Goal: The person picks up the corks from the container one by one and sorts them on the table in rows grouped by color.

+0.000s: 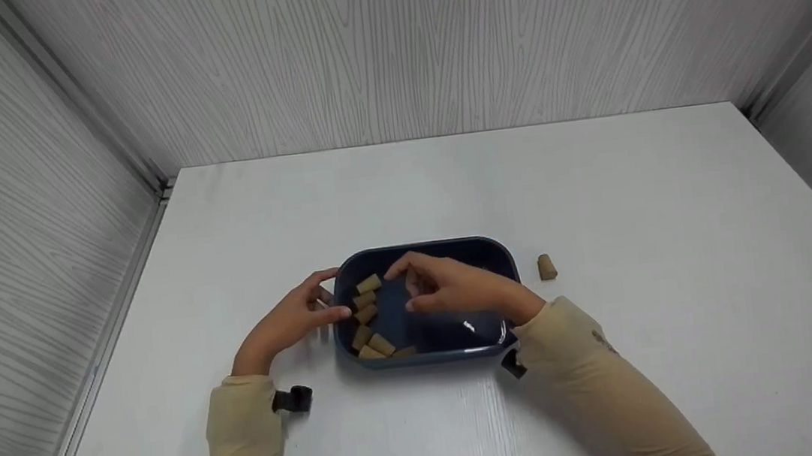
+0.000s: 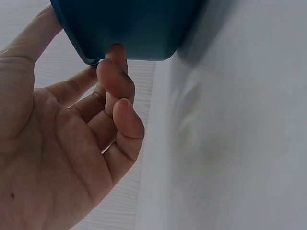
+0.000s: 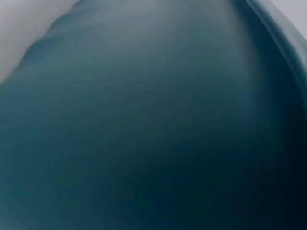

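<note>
A dark blue rectangular tray (image 1: 435,357) with rounded corners sits on the white table. Several tapered corks (image 1: 364,300) lie along its left end inside. My left hand (image 1: 296,316) holds that end, thumb over the rim and curled fingers against the outer wall; the left wrist view shows the fingertips (image 2: 115,79) at the wall. Over the middle of the tray reaches my right hand (image 1: 450,284), index finger and thumb apart, pointing toward the corks, with nothing visible between them. The tray's blue surface (image 3: 144,110) fills the right wrist view, where the hand's fingers are hidden.
One more cork (image 1: 547,267) stands outside on the table, just right of the tray. Wood-grain panels (image 1: 395,48) enclose the table at the back and sides. Each sleeve cuff carries a black wrist mount (image 1: 293,400).
</note>
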The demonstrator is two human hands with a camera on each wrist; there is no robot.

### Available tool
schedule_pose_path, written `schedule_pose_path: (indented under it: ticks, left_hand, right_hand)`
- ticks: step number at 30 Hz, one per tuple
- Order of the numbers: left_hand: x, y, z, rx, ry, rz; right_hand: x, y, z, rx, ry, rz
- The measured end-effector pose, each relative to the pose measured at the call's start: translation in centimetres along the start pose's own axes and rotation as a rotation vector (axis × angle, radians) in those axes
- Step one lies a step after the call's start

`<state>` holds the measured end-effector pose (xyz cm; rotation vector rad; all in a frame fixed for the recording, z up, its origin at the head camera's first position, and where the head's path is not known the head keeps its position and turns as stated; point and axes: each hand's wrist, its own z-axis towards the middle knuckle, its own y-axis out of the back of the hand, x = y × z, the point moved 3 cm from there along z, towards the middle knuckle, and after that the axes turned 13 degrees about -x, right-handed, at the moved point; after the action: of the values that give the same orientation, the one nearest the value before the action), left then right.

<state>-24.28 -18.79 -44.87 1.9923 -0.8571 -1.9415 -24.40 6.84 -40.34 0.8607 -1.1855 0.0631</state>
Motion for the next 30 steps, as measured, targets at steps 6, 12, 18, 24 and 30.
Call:
schedule_pose_path:
  ticks: [6, 12, 18, 24, 30]
  left_hand:
    - [0.1, -0.1, 0.0, 0.002, 0.009, 0.006]
    - [0.0, -0.1, 0.0, -0.003, 0.014, 0.009]
    - [0.0, -0.1, 0.1, -0.007, 0.014, 0.009]
    - [0.2, -0.1, 0.1, -0.005, 0.01, 0.005]
    - [0.2, -0.2, 0.2, -0.006, 0.009, 0.009]
  right_hand:
    - [-0.2, -0.8, 0.5, -0.013, -0.025, 0.014]
    - [-0.6, -1.9, 0.7, 0.005, -0.042, 0.0]
    - [-0.5, -2.9, 0.9, 0.072, -0.036, -0.086]
    - [-0.5, -3.7, 1.0, 0.157, -0.041, -0.168]
    - [-1.0, -4.2, 1.3, 0.194, -0.064, -0.237]
